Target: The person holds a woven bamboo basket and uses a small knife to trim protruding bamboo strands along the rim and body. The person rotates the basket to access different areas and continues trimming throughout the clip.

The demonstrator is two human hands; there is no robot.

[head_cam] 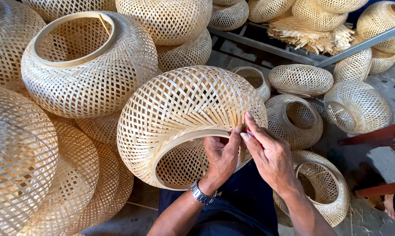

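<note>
woven bamboo shade [184,113] tipped on lap, rim exposed | left hand [221,157] fingers pinch rim | right hand [271,159] fingers grip strip ends beside rim (small red-blue tool, unclear)

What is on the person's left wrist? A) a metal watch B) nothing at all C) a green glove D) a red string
A: a silver metal watch sits on the wrist of the left hand, which rests at the rim of the woven bamboo basket beside the right hand.
</note>
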